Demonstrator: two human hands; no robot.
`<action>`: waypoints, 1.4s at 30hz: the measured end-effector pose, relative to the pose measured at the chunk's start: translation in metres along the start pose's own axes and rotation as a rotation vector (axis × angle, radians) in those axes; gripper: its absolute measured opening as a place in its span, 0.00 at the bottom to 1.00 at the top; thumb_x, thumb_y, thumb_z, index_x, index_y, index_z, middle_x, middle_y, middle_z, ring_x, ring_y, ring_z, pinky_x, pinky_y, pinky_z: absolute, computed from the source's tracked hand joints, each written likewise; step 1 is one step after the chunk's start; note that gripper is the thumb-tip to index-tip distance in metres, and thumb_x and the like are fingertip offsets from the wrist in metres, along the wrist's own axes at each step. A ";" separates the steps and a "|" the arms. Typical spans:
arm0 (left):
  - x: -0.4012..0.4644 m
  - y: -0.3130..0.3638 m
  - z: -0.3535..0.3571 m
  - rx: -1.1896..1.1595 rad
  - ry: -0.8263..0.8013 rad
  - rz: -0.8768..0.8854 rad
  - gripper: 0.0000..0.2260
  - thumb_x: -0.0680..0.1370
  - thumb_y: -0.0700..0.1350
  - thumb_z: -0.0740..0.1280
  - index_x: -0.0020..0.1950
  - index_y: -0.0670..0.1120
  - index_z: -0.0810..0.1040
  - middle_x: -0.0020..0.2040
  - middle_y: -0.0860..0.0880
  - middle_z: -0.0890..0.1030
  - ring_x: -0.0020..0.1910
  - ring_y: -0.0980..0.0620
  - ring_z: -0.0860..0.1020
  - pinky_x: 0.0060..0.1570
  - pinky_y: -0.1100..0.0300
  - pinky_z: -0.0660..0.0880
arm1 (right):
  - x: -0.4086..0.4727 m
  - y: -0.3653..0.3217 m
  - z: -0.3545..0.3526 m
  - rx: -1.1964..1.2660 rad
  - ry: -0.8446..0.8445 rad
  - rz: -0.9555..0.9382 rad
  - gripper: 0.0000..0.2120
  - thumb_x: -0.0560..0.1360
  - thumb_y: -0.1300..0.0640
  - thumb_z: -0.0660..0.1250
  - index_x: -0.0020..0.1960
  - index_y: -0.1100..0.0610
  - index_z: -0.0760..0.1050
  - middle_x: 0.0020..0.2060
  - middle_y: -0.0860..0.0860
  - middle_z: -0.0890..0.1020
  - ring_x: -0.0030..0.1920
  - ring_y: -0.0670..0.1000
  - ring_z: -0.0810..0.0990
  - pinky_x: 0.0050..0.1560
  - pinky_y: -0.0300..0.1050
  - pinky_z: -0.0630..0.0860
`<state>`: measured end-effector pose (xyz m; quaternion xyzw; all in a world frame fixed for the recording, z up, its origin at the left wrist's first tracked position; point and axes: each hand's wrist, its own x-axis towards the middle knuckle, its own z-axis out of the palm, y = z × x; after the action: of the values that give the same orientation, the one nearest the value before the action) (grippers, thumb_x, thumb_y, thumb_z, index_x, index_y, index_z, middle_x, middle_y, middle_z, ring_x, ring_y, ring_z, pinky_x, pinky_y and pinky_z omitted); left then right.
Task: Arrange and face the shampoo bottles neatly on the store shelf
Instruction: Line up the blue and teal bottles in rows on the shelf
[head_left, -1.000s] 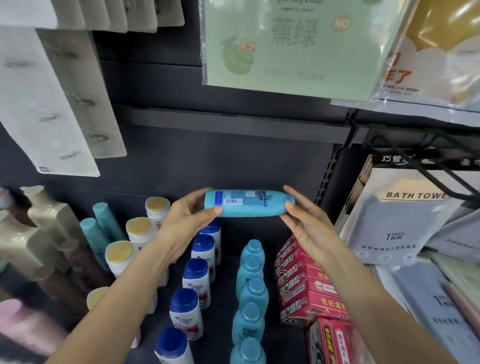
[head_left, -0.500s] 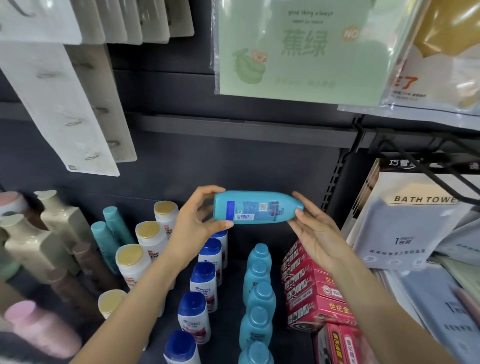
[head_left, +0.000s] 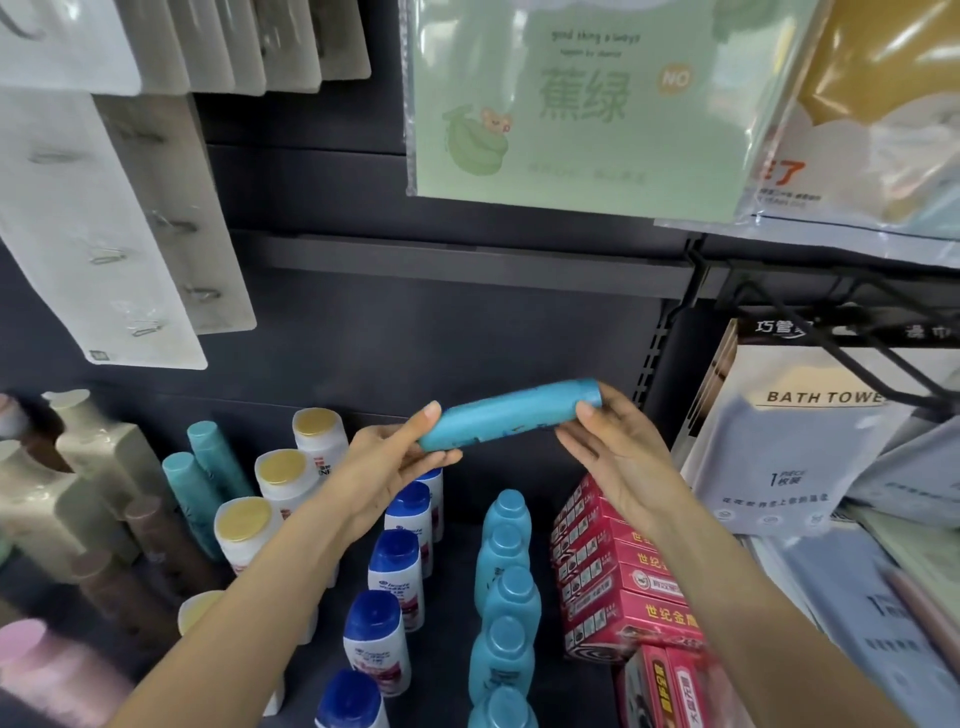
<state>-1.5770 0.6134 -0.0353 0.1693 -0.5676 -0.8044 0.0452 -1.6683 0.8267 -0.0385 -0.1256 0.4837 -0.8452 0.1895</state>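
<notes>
Both hands pinch teal shampoo bottle (head_left: 509, 413) | left hand (head_left: 387, 467), right hand (head_left: 618, 457) | risk: loose fingertip hold, drop onto teal bottle row (head_left: 504, 587) below

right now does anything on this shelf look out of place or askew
Only the blue bottle: held sideways and tilted above the shelf between the left hand and right hand, while the blue bottle row below stands upright.

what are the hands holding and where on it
A blue bottle, held sideways above the shelf rows: the left hand grips its lower end, the right hand its raised end.
</notes>
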 end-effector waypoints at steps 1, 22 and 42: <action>0.001 0.000 0.000 0.030 0.004 -0.038 0.22 0.70 0.54 0.68 0.54 0.37 0.78 0.47 0.39 0.84 0.46 0.48 0.84 0.39 0.68 0.79 | 0.000 -0.001 0.001 -0.066 0.022 -0.015 0.18 0.69 0.57 0.68 0.58 0.58 0.73 0.54 0.53 0.81 0.58 0.51 0.80 0.59 0.45 0.77; 0.025 -0.033 -0.007 0.611 0.034 0.085 0.14 0.77 0.49 0.66 0.58 0.41 0.78 0.47 0.45 0.84 0.45 0.50 0.83 0.50 0.58 0.79 | 0.011 -0.014 0.029 -0.458 0.151 -0.219 0.09 0.75 0.61 0.67 0.55 0.56 0.74 0.49 0.52 0.81 0.51 0.47 0.82 0.45 0.40 0.81; 0.064 -0.057 -0.055 1.519 -0.133 0.278 0.23 0.81 0.48 0.59 0.75 0.48 0.61 0.76 0.52 0.58 0.73 0.52 0.62 0.71 0.62 0.58 | 0.059 0.060 -0.009 -1.265 -0.035 -0.116 0.19 0.71 0.61 0.73 0.61 0.59 0.76 0.54 0.52 0.80 0.53 0.49 0.78 0.55 0.36 0.72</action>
<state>-1.6122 0.5673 -0.1184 0.0325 -0.9811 -0.1902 -0.0169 -1.7134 0.7800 -0.0933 -0.2530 0.8788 -0.4026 0.0404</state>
